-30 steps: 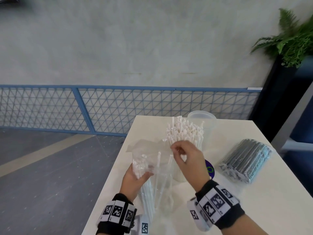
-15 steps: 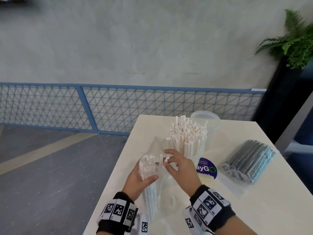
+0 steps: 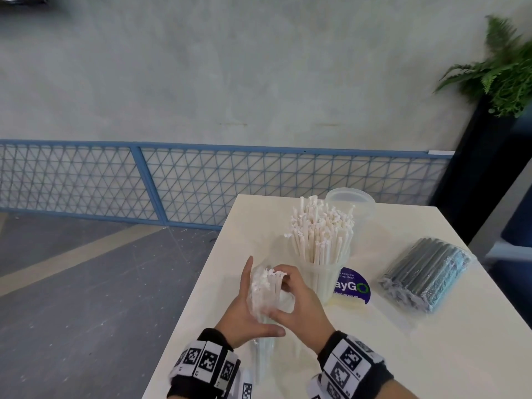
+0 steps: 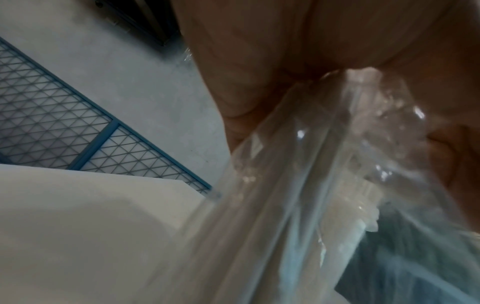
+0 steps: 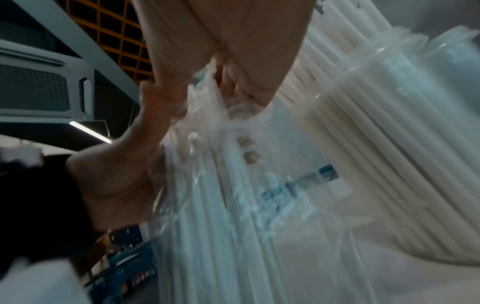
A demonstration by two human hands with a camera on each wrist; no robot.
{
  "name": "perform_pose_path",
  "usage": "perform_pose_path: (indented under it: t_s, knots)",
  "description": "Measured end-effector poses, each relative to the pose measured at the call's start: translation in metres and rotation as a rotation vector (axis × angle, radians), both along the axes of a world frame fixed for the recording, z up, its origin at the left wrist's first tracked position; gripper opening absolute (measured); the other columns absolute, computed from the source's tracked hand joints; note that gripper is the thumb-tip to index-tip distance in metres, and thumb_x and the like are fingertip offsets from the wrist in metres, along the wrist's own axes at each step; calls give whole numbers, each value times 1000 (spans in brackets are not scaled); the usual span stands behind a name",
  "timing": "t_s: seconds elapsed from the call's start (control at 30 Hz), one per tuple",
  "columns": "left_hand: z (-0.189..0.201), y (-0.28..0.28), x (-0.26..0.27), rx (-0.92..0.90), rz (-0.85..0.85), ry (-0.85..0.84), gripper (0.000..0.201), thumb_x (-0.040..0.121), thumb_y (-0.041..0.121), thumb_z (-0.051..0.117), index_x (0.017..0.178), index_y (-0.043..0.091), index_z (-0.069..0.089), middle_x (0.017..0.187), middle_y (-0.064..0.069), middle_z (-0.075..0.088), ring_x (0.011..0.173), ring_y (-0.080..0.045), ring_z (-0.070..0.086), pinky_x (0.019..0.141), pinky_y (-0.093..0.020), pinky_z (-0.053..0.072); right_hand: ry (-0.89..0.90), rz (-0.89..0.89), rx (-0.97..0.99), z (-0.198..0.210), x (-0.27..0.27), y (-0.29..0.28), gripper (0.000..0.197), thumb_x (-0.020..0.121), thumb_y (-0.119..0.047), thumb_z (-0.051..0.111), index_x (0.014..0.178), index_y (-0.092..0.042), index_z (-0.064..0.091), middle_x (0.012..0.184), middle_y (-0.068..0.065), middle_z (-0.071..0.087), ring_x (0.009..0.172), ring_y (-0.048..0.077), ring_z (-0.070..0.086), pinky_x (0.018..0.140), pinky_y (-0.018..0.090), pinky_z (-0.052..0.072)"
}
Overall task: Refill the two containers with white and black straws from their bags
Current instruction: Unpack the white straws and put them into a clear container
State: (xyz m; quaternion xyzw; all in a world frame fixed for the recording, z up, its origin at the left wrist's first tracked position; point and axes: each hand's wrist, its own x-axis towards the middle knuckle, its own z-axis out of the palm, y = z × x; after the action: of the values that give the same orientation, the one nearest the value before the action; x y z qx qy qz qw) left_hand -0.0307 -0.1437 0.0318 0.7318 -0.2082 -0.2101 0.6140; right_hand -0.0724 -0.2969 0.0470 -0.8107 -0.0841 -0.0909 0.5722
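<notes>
A clear bag of white straws (image 3: 263,292) stands on end on the white table (image 3: 403,341), near its left edge. My left hand (image 3: 253,302) grips the bag from the left, fingers straight up its side and thumb across the front. My right hand (image 3: 277,293) curls round the white straw tops (image 3: 270,276) at the bag's mouth. In the right wrist view the bag (image 5: 233,205) is blurred. To the right stands a clear container packed with white straws (image 3: 319,243). Behind it is an empty clear container (image 3: 352,201). A sealed bag of black straws (image 3: 426,273) lies at the right.
A purple round sticker (image 3: 352,286) lies on the table by the full container. The table's left edge (image 3: 198,286) drops to a grey floor. A blue mesh railing (image 3: 201,180) runs behind, and a potted fern (image 3: 501,73) stands at the far right.
My right hand came down from the full container to the bag's mouth and closed round the straw tops. The bag's loose plastic top has been pushed down, and my left hand's fingers have straightened along its side.
</notes>
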Motion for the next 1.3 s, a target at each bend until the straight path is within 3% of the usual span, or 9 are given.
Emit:
perform_pose_path:
  t_s: [0.2, 0.3, 0.43, 0.6, 0.7, 0.83, 0.97, 1.13, 1.3]
  knots:
    - [4, -5, -2, -7, -17, -127, 145, 47, 10, 91, 128, 59, -19, 149, 3, 28, 129, 1, 43, 100, -20, 43, -31, 21, 31, 4, -1, 11, 37, 70, -38, 69, 104, -33, 59, 105, -12, 60, 100, 3, 58, 87, 15, 44]
    - [8, -16, -3, -5, 57, -202, 142, 42, -1, 91, 131, 48, -8, 141, 8, 35, 117, 18, 44, 86, -3, 42, -13, 23, 21, 12, 2, 16, 39, 66, -41, 70, 101, -41, 53, 105, -7, 59, 97, -1, 57, 81, 8, 42]
    - [3, -28, -5, -32, 133, -163, 124, 45, 31, 87, 134, 52, 4, 124, -4, 56, 111, -7, 60, 90, -20, 51, 71, -112, 104, 11, 4, 20, 25, 64, -33, 75, 81, -37, 57, 81, -10, 67, 78, -4, 63, 68, 9, 45]
    - [-4, -22, -14, 264, -89, -96, 74, 85, 60, 41, 144, 19, 27, 137, 2, 51, 114, 9, 50, 86, 6, 29, 124, -197, 224, 8, 8, 4, 31, 74, -4, 74, 79, -29, 59, 77, -11, 65, 67, -12, 61, 62, 6, 45]
    - [-12, -24, -16, 257, -24, -104, 61, 91, 57, 21, 145, 28, 21, 137, 17, 43, 115, 21, 42, 96, 1, 28, 116, -200, 240, 8, 9, -4, 23, 75, -7, 74, 78, -25, 60, 74, -4, 65, 66, -4, 61, 64, 13, 48]
    - [-16, -28, -17, 313, 86, -206, 46, 99, 33, 27, 133, 7, 45, 89, 22, 60, 79, 19, 54, 74, -2, 38, 92, -283, 355, 13, 13, -8, 17, 76, -17, 75, 74, -4, 63, 69, 8, 69, 69, 16, 66, 68, 22, 51]
    - [-17, -28, -18, 317, 81, -310, 40, 101, 32, 26, 139, 40, 31, 123, 26, 51, 111, 15, 49, 91, -1, 34, -14, -360, 490, 33, 15, -16, 23, 80, -19, 70, 75, 2, 64, 65, 2, 69, 65, 3, 63, 67, 6, 45]
    - [-30, -23, -13, 338, 148, -224, 39, 101, 28, 27, 137, 24, 40, 129, 18, 44, 124, 1, 43, 95, 1, 27, -10, -229, 505, 39, 15, -20, 18, 74, -15, 74, 79, -2, 63, 65, -2, 67, 70, 8, 64, 72, 12, 48]
    - [-43, -26, -14, 246, 193, -67, 34, 101, 21, 30, 130, 27, 47, 127, 10, 56, 116, -6, 54, 104, -30, 43, 203, -84, 230, -9, -1, -9, 19, 68, -10, 80, 81, -14, 67, 73, -4, 71, 75, 8, 68, 70, 20, 52]
